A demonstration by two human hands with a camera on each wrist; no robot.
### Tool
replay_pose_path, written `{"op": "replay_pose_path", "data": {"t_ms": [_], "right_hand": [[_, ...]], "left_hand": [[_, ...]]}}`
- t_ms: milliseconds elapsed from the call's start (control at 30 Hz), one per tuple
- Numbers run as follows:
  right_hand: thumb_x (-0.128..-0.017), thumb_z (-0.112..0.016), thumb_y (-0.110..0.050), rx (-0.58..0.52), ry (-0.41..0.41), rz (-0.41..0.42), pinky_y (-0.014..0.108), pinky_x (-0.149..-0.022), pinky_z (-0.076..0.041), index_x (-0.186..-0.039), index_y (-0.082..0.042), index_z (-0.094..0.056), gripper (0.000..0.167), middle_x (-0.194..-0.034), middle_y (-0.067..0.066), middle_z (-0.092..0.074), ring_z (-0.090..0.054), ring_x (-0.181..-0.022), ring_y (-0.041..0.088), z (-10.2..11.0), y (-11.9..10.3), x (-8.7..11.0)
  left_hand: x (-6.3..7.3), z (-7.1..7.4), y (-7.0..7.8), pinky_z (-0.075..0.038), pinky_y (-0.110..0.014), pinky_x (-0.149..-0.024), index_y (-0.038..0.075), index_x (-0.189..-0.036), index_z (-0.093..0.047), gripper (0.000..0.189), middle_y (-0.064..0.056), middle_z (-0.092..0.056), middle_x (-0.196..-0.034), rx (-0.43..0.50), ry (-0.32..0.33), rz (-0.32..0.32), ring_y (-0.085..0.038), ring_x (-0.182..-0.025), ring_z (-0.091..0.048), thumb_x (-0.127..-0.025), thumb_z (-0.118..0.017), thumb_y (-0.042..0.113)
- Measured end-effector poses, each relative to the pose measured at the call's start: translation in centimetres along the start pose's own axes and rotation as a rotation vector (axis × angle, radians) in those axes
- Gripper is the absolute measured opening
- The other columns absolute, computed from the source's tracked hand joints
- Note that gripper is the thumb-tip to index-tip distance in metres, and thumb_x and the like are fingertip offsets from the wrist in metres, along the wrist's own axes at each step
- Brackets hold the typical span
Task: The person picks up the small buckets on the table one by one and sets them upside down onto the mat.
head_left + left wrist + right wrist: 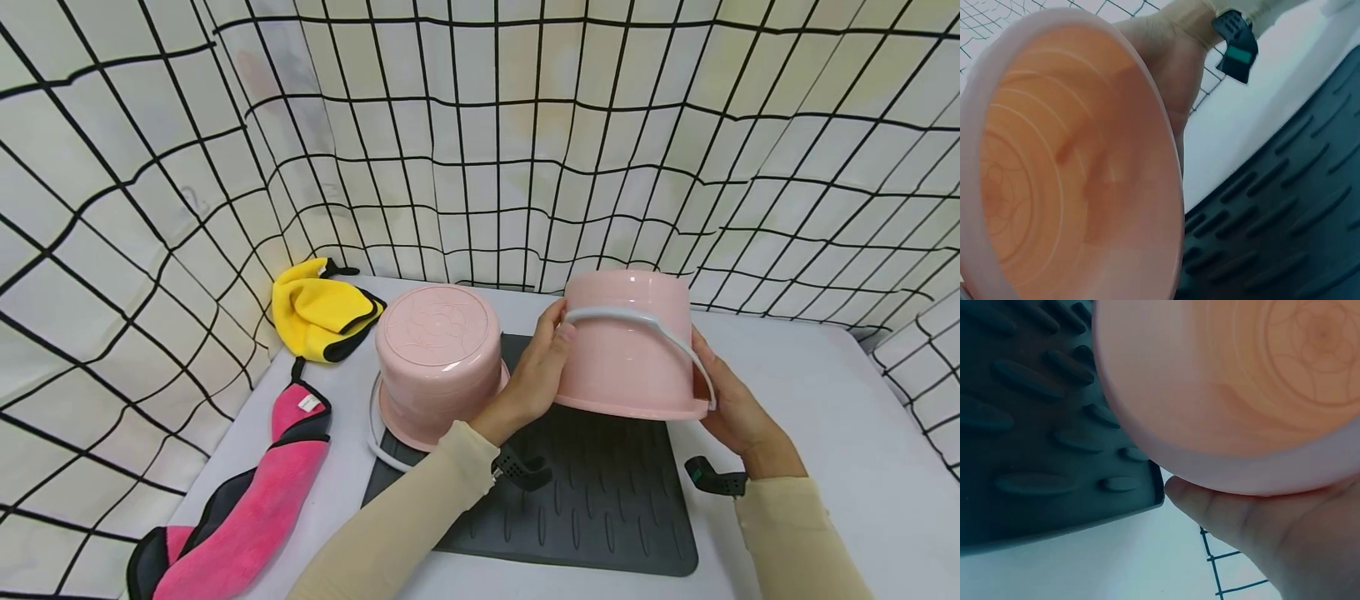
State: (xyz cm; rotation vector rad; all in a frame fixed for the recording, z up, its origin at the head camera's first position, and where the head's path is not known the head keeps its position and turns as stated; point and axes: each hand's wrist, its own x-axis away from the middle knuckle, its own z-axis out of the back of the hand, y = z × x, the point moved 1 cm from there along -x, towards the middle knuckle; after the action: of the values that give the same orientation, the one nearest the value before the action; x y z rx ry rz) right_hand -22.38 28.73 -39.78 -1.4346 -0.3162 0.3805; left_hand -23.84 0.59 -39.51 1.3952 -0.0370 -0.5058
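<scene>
A pink bucket [626, 367] with a pale grey handle [652, 321] is held between both hands above a dark ridged mat. It is mouth down and slightly tilted. My left hand [536, 367] grips its left side, and my right hand [738, 408] grips the right side near the rim. Both wrist views look into the bucket's bare inside [1085, 162], where concentric rings mark the bottom [1322, 337]. Another pink bucket [438, 358] stands upside down on the mat's left part, close to my left forearm. Some fingers are hidden behind the held bucket.
The grey drying mat [570, 500] lies on a white table [795, 367]. To the left are a yellow cloth item [315, 308] with black trim and a long pink-and-black cloth item [247, 508]. Black wire grid panels [480, 133] enclose the back and sides.
</scene>
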Motion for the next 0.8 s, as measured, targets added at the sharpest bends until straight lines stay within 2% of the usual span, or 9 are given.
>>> {"op": "replay_pose_path", "data": {"t_ms": [100, 233, 400, 500, 667, 800], "right_hand": [[-0.113, -0.018, -0.043, 0.018, -0.014, 0.021, 0.043, -0.11, -0.039, -0.166, -0.047, 0.003, 0.057, -0.174, 0.004, 0.012, -0.026, -0.144, 0.027, -0.2, -0.02, -0.36], [-0.113, -0.026, -0.033, -0.003, -0.013, 0.056, 0.03, -0.098, -0.05, -0.166, -0.044, 0.003, 0.062, -0.173, 0.008, 0.008, -0.043, -0.133, 0.021, -0.23, 0.22, -0.62], [-0.109, -0.04, -0.03, -0.043, 0.022, 0.071, 0.03, -0.092, -0.054, -0.168, -0.04, -0.005, 0.069, -0.169, 0.011, -0.011, -0.044, -0.129, 0.021, -0.11, 0.54, -0.75], [-0.106, -0.045, -0.029, -0.039, 0.043, 0.061, 0.034, -0.091, -0.056, -0.167, -0.041, -0.009, 0.072, -0.167, 0.011, -0.019, -0.042, -0.131, 0.025, -0.05, 0.61, -0.89], [-0.101, -0.048, -0.019, -0.032, 0.038, 0.074, 0.035, -0.098, -0.052, -0.167, -0.04, -0.011, 0.079, -0.164, 0.01, -0.027, -0.041, -0.136, 0.027, -0.28, 0.62, -1.02], [-0.098, -0.05, -0.013, -0.039, 0.022, 0.109, 0.033, -0.1, -0.051, -0.168, -0.035, -0.012, 0.083, -0.16, 0.009, -0.033, -0.043, -0.135, 0.025, -0.24, 0.69, -0.97]], "left_hand": [[0.11, -0.14, 0.23, -0.028, -0.051, -0.124, 0.017, -0.168, -0.009, 0.068, -0.007, -0.022, -0.17, 0.018, 0.03, 0.026, -0.023, -0.155, -0.026, -0.112, -0.033, 0.049], [0.37, -0.27, 0.0, -0.037, -0.052, -0.118, 0.019, -0.168, -0.01, 0.07, -0.006, -0.025, -0.169, 0.033, 0.042, 0.021, -0.026, -0.151, -0.034, -0.109, -0.046, 0.035], [0.65, -0.07, -0.61, -0.028, -0.049, -0.124, 0.016, -0.167, -0.008, 0.067, -0.007, -0.017, -0.171, 0.085, 0.004, -0.041, -0.023, -0.156, -0.024, -0.111, -0.039, 0.037], [0.71, -0.03, -0.47, -0.023, -0.047, -0.127, 0.013, -0.166, -0.01, 0.063, -0.007, -0.016, -0.172, 0.083, 0.012, -0.058, -0.022, -0.158, -0.02, -0.114, -0.034, 0.038], [0.83, -0.13, -0.25, -0.028, -0.049, -0.124, 0.013, -0.165, -0.015, 0.058, -0.007, -0.022, -0.169, 0.067, 0.053, -0.051, -0.025, -0.156, -0.026, -0.113, -0.033, 0.031], [0.9, -0.07, -0.23, -0.034, -0.05, -0.121, 0.015, -0.164, -0.019, 0.063, -0.004, -0.025, -0.169, 0.057, 0.056, -0.043, -0.024, -0.154, -0.031, -0.107, -0.042, 0.025]]}}
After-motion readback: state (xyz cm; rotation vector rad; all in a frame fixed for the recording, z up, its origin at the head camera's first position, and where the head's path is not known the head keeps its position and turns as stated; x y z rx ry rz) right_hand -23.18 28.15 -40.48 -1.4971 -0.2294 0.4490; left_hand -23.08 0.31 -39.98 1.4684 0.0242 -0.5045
